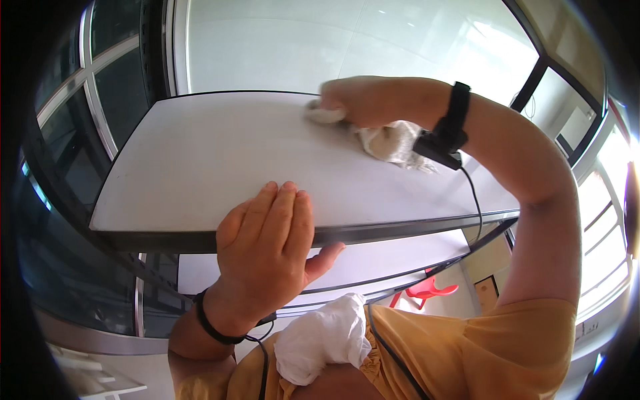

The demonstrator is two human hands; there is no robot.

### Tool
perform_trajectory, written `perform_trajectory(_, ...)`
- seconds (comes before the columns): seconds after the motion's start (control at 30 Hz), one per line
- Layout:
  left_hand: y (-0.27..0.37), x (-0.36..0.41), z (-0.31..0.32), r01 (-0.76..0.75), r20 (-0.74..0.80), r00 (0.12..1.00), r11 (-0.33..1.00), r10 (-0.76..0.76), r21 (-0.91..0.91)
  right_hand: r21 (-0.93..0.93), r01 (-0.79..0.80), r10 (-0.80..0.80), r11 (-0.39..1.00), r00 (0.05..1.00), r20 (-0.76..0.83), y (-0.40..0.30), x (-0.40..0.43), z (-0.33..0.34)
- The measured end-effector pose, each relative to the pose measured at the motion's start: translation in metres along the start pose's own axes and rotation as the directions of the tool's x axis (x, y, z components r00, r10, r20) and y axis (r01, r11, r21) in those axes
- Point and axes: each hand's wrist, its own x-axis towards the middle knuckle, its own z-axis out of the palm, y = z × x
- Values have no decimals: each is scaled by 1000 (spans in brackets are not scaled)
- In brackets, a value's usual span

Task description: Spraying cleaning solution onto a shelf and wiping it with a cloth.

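My right hand [350, 102] is closed on a pale, off-white cloth [395, 142] near the far edge of a white shelf board [200, 160]. Part of the cloth pokes out ahead of my fingers, and the rest trails crumpled on the board under my wrist. The hand is slightly blurred. My left hand [272, 240] lies palm down over the board's dark front edge, fingers together on the top surface and thumb spread to the right. It holds no loose thing. Both wrists wear black straps; the right one carries a small black device [437, 147] with a cable.
Below the top board is another white shelf [390, 260] in the dark metal frame. A pale glossy panel [280, 45] stands behind. Dark glazed panes [120, 80] flank the left. A red chair [427, 289] sits lower right. White fabric [322, 340] hangs at my chest.
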Motion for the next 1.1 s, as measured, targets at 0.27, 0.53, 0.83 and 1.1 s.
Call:
perform_trajectory(0.27,-4,-1,-10,-32,43,999,999,31,20,-182,-162,164,970,986,-4,53,-84,24)
perform_trajectory(0.53,13,19,-37,20,238,971,999,-11,-39,-173,-9,-120,985,683,-720,60,-243,104)
perform_trajectory(0.83,35,120,-106,177,657,754,971,-29,-161,68,70,18,995,554,-833,89,-270,137)
perform_trajectory(1.1,15,222,-44,29,918,397,999,19,-33,386,285,187,877,537,-822,145,-270,153)
